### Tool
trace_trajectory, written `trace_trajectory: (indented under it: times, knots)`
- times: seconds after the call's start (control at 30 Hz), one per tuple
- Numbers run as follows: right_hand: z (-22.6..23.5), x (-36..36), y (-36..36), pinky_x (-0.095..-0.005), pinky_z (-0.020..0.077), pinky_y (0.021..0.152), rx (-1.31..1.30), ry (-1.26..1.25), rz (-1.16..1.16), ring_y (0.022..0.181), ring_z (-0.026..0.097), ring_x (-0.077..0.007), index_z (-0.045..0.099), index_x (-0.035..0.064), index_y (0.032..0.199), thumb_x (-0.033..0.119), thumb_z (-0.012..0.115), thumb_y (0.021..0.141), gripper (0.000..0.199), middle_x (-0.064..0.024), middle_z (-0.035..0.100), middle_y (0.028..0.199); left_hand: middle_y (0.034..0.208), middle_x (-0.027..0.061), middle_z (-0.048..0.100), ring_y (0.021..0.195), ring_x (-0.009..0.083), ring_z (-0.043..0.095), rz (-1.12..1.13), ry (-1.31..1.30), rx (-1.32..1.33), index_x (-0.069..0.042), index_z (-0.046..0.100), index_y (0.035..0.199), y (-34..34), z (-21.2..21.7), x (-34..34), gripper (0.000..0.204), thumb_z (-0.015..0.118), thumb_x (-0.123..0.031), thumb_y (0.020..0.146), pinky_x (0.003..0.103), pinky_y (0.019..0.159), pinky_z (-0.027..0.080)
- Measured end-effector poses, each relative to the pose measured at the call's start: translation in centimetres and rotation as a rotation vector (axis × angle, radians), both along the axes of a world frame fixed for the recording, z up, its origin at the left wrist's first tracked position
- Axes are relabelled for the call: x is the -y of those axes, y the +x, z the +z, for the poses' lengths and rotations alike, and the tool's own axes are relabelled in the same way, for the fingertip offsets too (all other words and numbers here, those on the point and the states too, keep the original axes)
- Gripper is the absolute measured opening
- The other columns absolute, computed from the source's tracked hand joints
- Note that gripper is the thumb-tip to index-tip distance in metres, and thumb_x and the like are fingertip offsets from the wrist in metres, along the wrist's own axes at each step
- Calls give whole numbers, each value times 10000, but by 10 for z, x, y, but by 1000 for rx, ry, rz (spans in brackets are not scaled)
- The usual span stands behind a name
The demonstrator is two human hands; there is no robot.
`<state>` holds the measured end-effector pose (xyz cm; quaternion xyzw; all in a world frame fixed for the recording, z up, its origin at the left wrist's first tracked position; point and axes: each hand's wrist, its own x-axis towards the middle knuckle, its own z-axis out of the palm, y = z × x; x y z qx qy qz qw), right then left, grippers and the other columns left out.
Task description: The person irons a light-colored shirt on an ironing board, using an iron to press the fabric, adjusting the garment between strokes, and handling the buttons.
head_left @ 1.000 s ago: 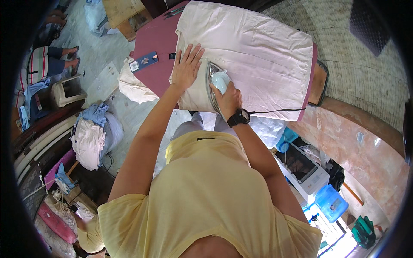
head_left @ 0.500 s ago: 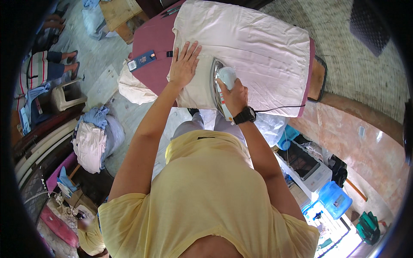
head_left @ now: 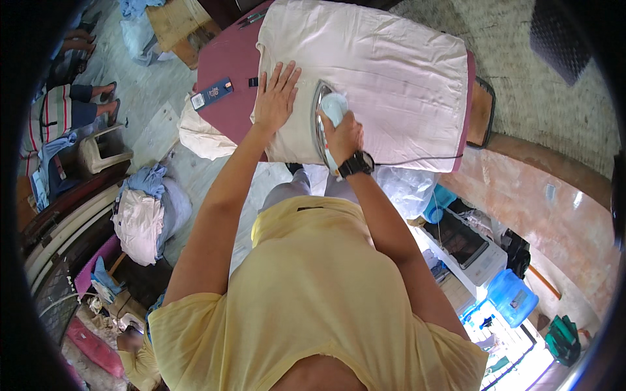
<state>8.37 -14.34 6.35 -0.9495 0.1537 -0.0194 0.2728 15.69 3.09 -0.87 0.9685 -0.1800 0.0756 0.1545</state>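
The right hand (head_left: 342,133) is closed around the handle of the iron (head_left: 324,120), which rests on the pale garment (head_left: 385,72) just beside the flat, spread left hand (head_left: 277,98); most cloth beyond the hands already looks smooth.

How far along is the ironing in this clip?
Done: the far part of the pale garment lies flat on the maroon board. In hand: the right hand grips the iron near its front edge while the left hand lies flat on the cloth. Left: cannot tell.
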Motion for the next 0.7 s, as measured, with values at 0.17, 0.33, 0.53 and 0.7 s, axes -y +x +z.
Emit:
trace_trajectory:
  times: [0.17,0.33,0.53,0.7]
  knots:
    - [23,14,-6,-551,491,842,-348,21,43,984,619,-464,570,-23,1065,594,681,801,680,-346,632,958,1601,-34,246,1479,225,205,-7,10,8,-239,297,1528,-2,-5,-3,513,378,-271,1022,511,1190,162]
    - [42,47,2,-562,512,738,-201,48,26,812,655,-481,631,-16,918,541,706,804,573,-298,662,801,1601,-35,247,1478,228,211,-3,16,2,-244,292,1531,0,-3,-1,510,365,-273,1027,507,1191,156]
    - [25,31,14,-569,506,731,-183,10,-15,819,643,-490,598,-29,878,512,706,812,556,-289,666,829,1596,-31,258,1478,229,209,-11,-21,7,-243,302,1526,0,-2,-1,508,373,-273,1024,511,1190,156]
    - [6,26,32,-555,518,694,-69,-35,-80,781,647,-485,592,-32,872,537,705,809,583,-291,661,804,1589,-41,271,1470,218,228,-4,-8,20,-234,333,1509,1,-2,-2,512,430,-268,1008,516,1184,180]
